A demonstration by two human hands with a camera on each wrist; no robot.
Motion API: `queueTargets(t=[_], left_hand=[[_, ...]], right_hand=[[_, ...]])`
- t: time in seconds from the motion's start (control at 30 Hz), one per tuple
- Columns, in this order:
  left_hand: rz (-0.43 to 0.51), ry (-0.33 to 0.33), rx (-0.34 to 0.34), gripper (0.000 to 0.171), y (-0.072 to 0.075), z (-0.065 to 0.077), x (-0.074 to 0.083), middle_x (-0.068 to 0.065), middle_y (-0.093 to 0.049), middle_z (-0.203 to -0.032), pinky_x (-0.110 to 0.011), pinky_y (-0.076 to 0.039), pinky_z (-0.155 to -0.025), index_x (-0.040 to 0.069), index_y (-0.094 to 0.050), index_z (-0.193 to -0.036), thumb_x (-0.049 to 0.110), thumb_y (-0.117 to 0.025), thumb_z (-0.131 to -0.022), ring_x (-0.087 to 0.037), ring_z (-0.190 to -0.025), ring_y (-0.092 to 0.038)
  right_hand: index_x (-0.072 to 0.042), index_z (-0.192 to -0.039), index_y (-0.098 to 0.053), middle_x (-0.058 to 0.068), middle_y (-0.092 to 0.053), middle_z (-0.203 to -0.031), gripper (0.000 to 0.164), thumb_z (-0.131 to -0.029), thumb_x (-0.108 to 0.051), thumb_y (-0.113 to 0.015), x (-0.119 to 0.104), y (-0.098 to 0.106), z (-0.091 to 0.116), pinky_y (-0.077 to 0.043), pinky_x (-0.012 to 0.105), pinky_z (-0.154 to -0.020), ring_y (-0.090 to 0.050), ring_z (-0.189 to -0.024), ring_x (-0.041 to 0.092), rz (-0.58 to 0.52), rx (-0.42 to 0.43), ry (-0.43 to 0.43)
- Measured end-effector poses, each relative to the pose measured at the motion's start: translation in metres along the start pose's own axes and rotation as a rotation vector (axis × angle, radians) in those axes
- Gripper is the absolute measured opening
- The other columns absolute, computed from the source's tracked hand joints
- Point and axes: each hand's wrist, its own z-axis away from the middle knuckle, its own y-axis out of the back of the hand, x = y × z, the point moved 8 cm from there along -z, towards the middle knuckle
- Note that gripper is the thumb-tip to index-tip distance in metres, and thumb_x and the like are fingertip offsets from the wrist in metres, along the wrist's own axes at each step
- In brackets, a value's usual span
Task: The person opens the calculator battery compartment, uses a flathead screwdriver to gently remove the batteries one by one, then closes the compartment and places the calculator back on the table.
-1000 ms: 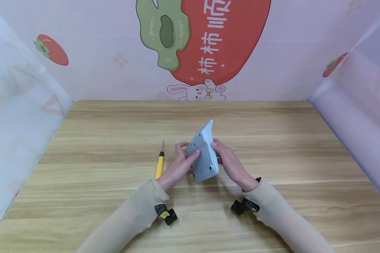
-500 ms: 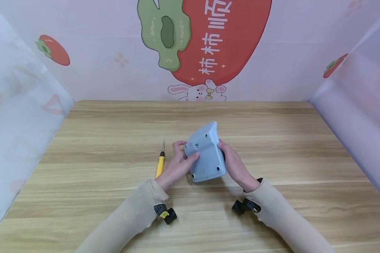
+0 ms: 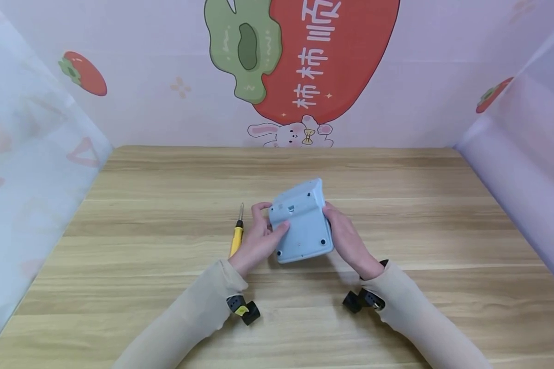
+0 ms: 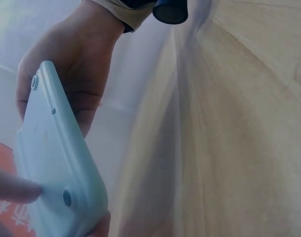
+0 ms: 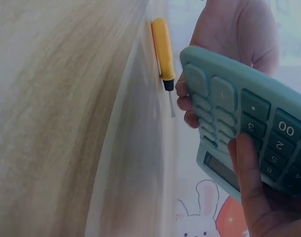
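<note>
A light-blue calculator (image 3: 302, 225) is held up between both hands, its back with small dark round feet turned toward the head camera. My left hand (image 3: 257, 240) grips its left side, thumb on the back and fingers behind. At the opposite edge my right hand (image 3: 349, 238) holds it, thumb at the side. The right wrist view shows the calculator's key side (image 5: 254, 118), with fingers of the right hand (image 5: 254, 182) lying against the number keys and a small display beyond. In the left wrist view the left thumb (image 4: 17, 190) presses the back near one foot.
A yellow-handled screwdriver (image 3: 237, 238) lies on the wooden table (image 3: 166, 220) just left of the left hand, its tip pointing away and its lower handle hidden by that hand. A printed backdrop (image 3: 166, 107) stands at the far table edge, with pale side walls.
The calculator has turned from nearly edge-on until its back faces the head camera more fully. Its right edge and the right hand have shifted slightly right; the left hand keeps its grip.
</note>
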Motion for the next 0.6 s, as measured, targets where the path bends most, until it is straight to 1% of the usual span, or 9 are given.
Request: queueTargets(t=[0.17,0.27,0.37,0.6], left_hand=[[-0.011,-0.011,0.012,0.062,0.002,0.001,0.002,-0.016,-0.054,-0.118,-0.029,-0.048,-0.073,0.02,-0.01,-0.14,0.03,-0.051,-0.094,-0.022,-0.09,-0.056],[-0.023,-0.013,0.026,0.063,0.005,0.002,0.004,-0.016,-0.055,-0.115,-0.029,-0.049,-0.069,0.021,-0.011,-0.141,0.029,-0.053,-0.094,-0.022,-0.086,-0.056],[-0.047,-0.016,0.052,0.064,0.008,0.001,0.005,-0.016,-0.056,-0.111,-0.028,-0.049,-0.067,0.021,-0.013,-0.14,0.028,-0.054,-0.093,-0.022,-0.083,-0.056],[-0.098,-0.047,0.101,0.063,0.016,0.001,0.009,-0.016,-0.056,-0.107,-0.026,-0.045,-0.061,0.02,-0.017,-0.139,0.024,-0.058,-0.091,-0.021,-0.077,-0.054]], right_hand=[[-0.008,-0.134,-0.043,0.015,-0.058,-0.104,0.049,-0.102,-0.032,-0.015,0.002,0.002,0.0,-0.042,0.033,-0.082,-0.053,-0.092,0.02,0.002,0.01,0.029],[-0.007,-0.137,-0.04,0.015,-0.057,-0.112,0.049,-0.102,-0.032,-0.017,0.004,0.003,-0.001,-0.042,0.035,-0.088,-0.052,-0.099,0.022,-0.017,0.012,0.029],[-0.006,-0.138,-0.039,0.016,-0.055,-0.12,0.048,-0.101,-0.031,-0.019,0.006,0.003,-0.002,-0.043,0.039,-0.093,-0.051,-0.106,0.023,-0.046,0.012,0.006],[-0.004,-0.14,-0.035,0.018,-0.05,-0.132,0.046,-0.101,-0.025,-0.023,0.009,0.002,-0.002,-0.044,0.044,-0.096,-0.05,-0.116,0.026,-0.088,0.018,-0.046]])
